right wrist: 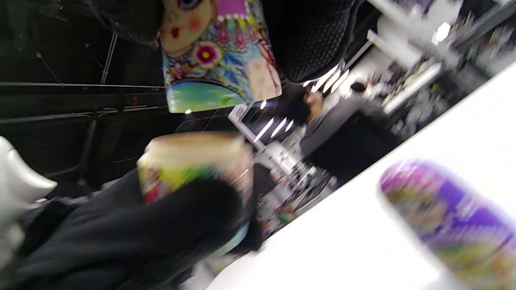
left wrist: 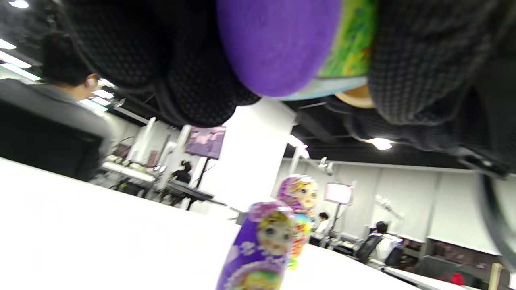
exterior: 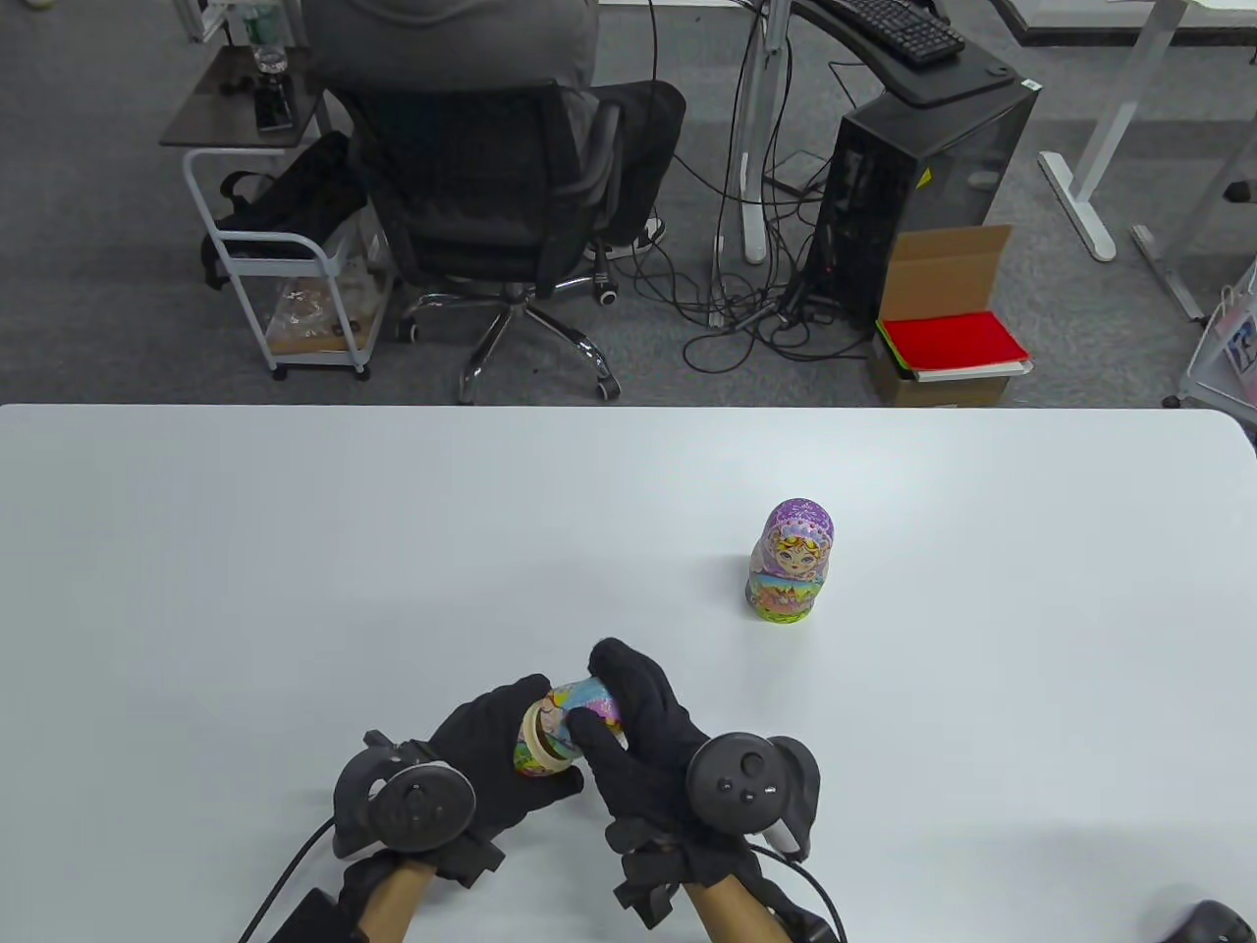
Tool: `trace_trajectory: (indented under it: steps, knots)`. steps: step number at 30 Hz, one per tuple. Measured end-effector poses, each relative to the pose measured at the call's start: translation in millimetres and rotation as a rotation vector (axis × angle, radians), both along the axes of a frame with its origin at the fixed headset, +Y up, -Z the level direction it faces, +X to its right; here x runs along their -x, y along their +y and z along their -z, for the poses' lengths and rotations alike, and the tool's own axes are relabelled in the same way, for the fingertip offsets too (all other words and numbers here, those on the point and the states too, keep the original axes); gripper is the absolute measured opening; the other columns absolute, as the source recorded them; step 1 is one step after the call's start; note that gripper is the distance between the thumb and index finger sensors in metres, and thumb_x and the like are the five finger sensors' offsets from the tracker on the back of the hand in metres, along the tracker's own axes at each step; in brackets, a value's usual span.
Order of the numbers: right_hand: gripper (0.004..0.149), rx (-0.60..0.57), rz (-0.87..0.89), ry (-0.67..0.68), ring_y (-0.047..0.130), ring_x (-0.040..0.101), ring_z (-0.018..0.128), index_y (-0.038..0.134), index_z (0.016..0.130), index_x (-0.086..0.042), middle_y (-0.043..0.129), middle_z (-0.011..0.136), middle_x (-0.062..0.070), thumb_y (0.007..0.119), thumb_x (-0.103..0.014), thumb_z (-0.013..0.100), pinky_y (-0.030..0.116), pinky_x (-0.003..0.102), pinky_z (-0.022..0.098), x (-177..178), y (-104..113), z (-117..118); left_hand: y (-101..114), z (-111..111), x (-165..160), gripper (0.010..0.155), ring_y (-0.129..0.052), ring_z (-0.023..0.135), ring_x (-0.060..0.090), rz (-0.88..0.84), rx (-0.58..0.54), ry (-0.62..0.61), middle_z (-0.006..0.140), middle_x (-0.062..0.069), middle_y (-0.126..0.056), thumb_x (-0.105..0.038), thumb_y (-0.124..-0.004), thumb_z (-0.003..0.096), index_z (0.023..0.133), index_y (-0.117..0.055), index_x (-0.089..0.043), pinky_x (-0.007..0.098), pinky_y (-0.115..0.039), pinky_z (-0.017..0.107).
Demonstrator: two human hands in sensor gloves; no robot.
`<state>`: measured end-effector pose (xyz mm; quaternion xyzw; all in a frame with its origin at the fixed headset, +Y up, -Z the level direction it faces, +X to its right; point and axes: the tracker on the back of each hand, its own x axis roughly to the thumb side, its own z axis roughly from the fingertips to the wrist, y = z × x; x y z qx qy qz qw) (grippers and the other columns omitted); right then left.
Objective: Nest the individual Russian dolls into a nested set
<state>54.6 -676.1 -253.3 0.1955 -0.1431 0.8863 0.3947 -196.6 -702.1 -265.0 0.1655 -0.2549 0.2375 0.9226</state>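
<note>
Under left wrist, small purple doll [left wrist: 258, 249], unseen from table view

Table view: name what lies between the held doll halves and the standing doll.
Only bare table shows; the left wrist view puts a purple doll before the standing doll.

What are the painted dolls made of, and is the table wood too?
The open lower doll half in the left hand looks like wood: its bare rim is pale tan and unpainted. The doll top in the right hand is painted bright and seems glossy, probably lacquered. The standing purple-headed doll likely matches. The white table looks smooth, probably laminate; no wood grain shows.
</note>
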Motion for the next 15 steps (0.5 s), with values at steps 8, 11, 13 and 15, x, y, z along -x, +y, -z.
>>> trace_trajectory:
  steps: [8,11,13,15]
  knots:
    - [0.065,0.215,-0.445,-0.347,0.07,0.037,0.103,0.037,0.114,-0.021,0.046,0.116,0.009,0.069,-0.05,0.066,0.073,0.047,0.075,-47.9,-39.1,35.5,-17.3,23.7,32.8,0.093,-0.09,0.076,0.038,-0.02,0.223,0.061,0.099,0.017,-0.075,-0.054,-0.091,0.0417,0.109,-0.05,-0.004,0.062,-0.076,0.056]
    - [0.065,0.319,-0.487,-0.325,0.073,0.036,0.102,0.039,0.114,-0.02,0.049,0.115,0.009,0.071,-0.05,0.065,0.075,0.046,0.074,-49.7,-56.0,44.1,-20.3,25.4,28.6,0.094,-0.089,0.078,0.039,0.043,0.294,0.042,0.102,0.018,-0.072,-0.051,-0.091,0.0431,0.11,-0.047,-0.004,0.062,-0.075,0.057]
    - [0.066,0.362,-0.523,-0.307,0.075,0.036,0.101,0.04,0.113,-0.02,0.051,0.115,0.009,0.071,-0.051,0.065,0.076,0.046,0.073,-47.2,-64.5,47.2,-19.6,24.3,24.2,0.094,-0.089,0.078,0.038,0.085,0.313,0.047,0.103,0.018,-0.071,-0.051,-0.091,0.0435,0.111,-0.046,-0.003,0.062,-0.076,0.057]
    - [0.066,0.364,-0.548,-0.314,0.075,0.036,0.101,0.04,0.113,-0.02,0.051,0.115,0.009,0.072,-0.051,0.065,0.076,0.046,0.073,-44.4,-69.2,48.0,-19.3,23.3,21.3,0.094,-0.088,0.079,0.038,0.102,0.331,0.046,0.104,0.019,-0.07,-0.05,-0.091,0.0438,0.111,-0.045,-0.003,0.062,-0.076,0.057]
